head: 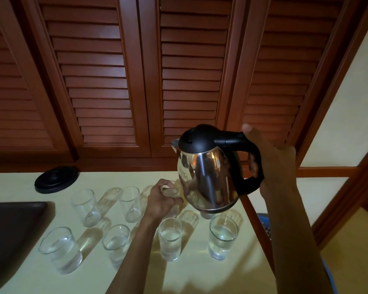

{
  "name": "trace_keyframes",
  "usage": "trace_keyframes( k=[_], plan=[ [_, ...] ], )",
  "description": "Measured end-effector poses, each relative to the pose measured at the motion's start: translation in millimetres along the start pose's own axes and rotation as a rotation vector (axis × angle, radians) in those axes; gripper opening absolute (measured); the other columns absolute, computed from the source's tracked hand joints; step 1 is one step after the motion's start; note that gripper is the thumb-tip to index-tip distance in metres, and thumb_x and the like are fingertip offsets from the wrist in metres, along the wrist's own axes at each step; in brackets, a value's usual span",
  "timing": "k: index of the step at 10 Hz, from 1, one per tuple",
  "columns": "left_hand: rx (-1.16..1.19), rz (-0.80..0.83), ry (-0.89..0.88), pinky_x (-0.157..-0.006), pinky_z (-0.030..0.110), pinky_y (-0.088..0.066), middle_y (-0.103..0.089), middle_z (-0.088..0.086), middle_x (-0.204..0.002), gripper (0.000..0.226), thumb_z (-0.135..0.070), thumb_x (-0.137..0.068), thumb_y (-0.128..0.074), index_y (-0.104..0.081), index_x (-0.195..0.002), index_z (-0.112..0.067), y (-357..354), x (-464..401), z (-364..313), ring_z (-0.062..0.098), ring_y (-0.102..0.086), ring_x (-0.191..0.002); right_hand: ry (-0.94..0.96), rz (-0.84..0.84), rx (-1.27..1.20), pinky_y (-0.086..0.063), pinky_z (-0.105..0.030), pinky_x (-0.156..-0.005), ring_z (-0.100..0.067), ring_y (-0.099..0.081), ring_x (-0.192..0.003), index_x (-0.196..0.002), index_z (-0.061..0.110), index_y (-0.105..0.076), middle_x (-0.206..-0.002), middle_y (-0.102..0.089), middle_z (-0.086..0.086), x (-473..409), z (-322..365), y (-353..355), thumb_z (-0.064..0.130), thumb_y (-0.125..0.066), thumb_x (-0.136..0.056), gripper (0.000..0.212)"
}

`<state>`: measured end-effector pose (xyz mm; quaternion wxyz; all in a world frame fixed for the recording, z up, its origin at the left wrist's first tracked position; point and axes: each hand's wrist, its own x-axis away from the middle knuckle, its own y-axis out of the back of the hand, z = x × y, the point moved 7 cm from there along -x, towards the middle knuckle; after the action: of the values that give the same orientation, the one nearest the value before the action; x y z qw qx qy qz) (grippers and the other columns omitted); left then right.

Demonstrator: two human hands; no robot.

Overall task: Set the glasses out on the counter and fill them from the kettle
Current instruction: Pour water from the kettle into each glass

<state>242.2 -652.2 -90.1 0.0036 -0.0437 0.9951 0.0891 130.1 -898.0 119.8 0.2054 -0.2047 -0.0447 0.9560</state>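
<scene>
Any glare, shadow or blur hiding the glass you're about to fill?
Head view: dim, warm light; long shadows streak the counter; the kettle mirrors the room and hides part of the glass gripped by the left hand; right hand fingertips blurred; wide-angle bends shutters.

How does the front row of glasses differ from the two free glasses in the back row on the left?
The front row glasses hold water; the back left glasses look empty. The front row stands nearer the counter edge, the back ones nearer the black kettle base. All are clear, upright tumblers on the counter.
</scene>
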Motion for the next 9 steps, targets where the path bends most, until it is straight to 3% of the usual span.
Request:
trace_keyframes(
  k=[1,2,3,4,5,6,7,8,9],
  plan=[
    [-0.102,0.061,0.013,-0.077,0.030,-0.057,-0.071,0.010,-0.098,0.046,0.007,-0.071,-0.082,-0.063,-0.112,-0.004,-3.8,5.1,-3.7,0.023,-0.067,-0.086,0.005,0.022,-0.008,-0.044,-0.014,-0.046,-0.004,-0.054,-0.039,-0.062,0.016,-0.059,-0.046,-0.058,0.008,-0.1,-3.2,-2.1,0.049,-0.075,-0.072,0.038],
    [-0.207,0.040,0.001,-0.061,0.012,-0.046,-0.062,-0.005,-0.085,0.041,0.010,-0.078,-0.075,-0.057,-0.105,-0.014,-3.3,6.2,-1.7,0.011,-0.058,-0.074,-0.054,0.031,0.024,-0.042,-0.019,-0.045,-0.012,-0.045,-0.035,-0.056,0.016,-0.058,-0.042,-0.051,0.004,-1.1,-14.3,-1.5,0.052,-0.075,-0.074,0.044],
    [-0.235,0.025,-0.004,-0.059,0.008,-0.043,-0.058,-0.010,-0.082,0.043,0.011,-0.079,-0.074,-0.053,-0.102,-0.019,-2.0,8.8,-3.2,0.011,-0.056,-0.074,-0.066,0.035,0.014,-0.041,-0.021,-0.044,-0.015,-0.041,-0.035,-0.050,0.016,-0.056,-0.040,-0.048,0.003,-1.4,-17.0,-1.9,0.054,-0.075,-0.072,0.048],
    [-0.208,0.023,-0.012,-0.062,0.007,-0.042,-0.057,-0.014,-0.083,0.047,0.009,-0.079,-0.076,-0.053,-0.093,-0.030,-1.7,14.1,-8.2,0.014,-0.056,-0.082,-0.074,0.028,0.025,-0.042,-0.021,-0.043,-0.014,-0.042,-0.035,-0.055,0.013,-0.056,-0.041,-0.049,0.003,-0.6,-17.5,-3.5,0.059,-0.076,-0.065,0.052],
    [-0.112,-0.011,-0.081,-0.072,0.010,-0.051,-0.069,-0.007,-0.095,0.052,-0.017,-0.060,-0.090,-0.063,-0.104,-0.017,2.9,16.9,-13.6,0.010,-0.067,-0.089,-0.073,0.023,0.025,-0.043,-0.020,-0.044,-0.013,-0.043,-0.036,-0.056,0.013,-0.057,-0.042,-0.049,0.003,0.1,-19.7,-6.3,0.062,-0.075,-0.062,0.053],
    [-0.047,-0.031,-0.103,-0.092,0.022,-0.055,-0.073,-0.005,-0.114,0.079,-0.038,-0.047,-0.097,-0.064,-0.115,-0.016,11.9,16.7,-20.6,0.002,-0.068,-0.105,-0.075,-0.004,0.017,-0.043,-0.020,-0.044,-0.013,-0.043,-0.035,-0.058,0.011,-0.057,-0.041,-0.049,0.003,2.2,-18.6,-5.8,0.059,-0.075,-0.065,0.052],
    [-0.011,-0.065,-0.129,-0.107,0.031,-0.048,-0.071,-0.001,-0.123,0.070,-0.016,-0.055,-0.101,-0.063,-0.114,-0.012,22.7,14.4,-35.1,0.011,-0.062,-0.123,-0.086,-0.021,-0.002,-0.044,-0.019,-0.045,-0.011,-0.045,-0.036,-0.058,0.014,-0.057,-0.041,-0.050,0.006,2.5,-18.8,-2.9,0.053,-0.076,-0.072,0.046],
    [-0.077,-0.067,-0.167,-0.105,0.034,-0.046,-0.072,-0.005,-0.124,0.052,-0.012,-0.064,-0.096,-0.068,-0.107,-0.022,38.6,14.1,-51.9,0.011,-0.059,-0.124,-0.061,-0.017,-0.019,-0.043,-0.019,-0.045,-0.009,-0.045,-0.035,-0.061,0.016,-0.057,-0.042,-0.051,0.007,1.5,-15.5,-2.8,0.044,-0.075,-0.082,0.040],
    [-0.371,-0.105,-0.200,-0.094,0.027,-0.042,-0.068,-0.005,-0.126,0.042,-0.017,-0.072,-0.090,-0.070,-0.108,-0.026,65.8,17.7,-65.3,0.014,-0.059,-0.118,-0.031,0.001,-0.014,-0.043,-0.019,-0.044,-0.009,-0.046,-0.036,-0.059,0.020,-0.058,-0.043,-0.052,0.007,1.0,-13.1,-6.0,0.046,-0.074,-0.081,0.037]
  ],
)
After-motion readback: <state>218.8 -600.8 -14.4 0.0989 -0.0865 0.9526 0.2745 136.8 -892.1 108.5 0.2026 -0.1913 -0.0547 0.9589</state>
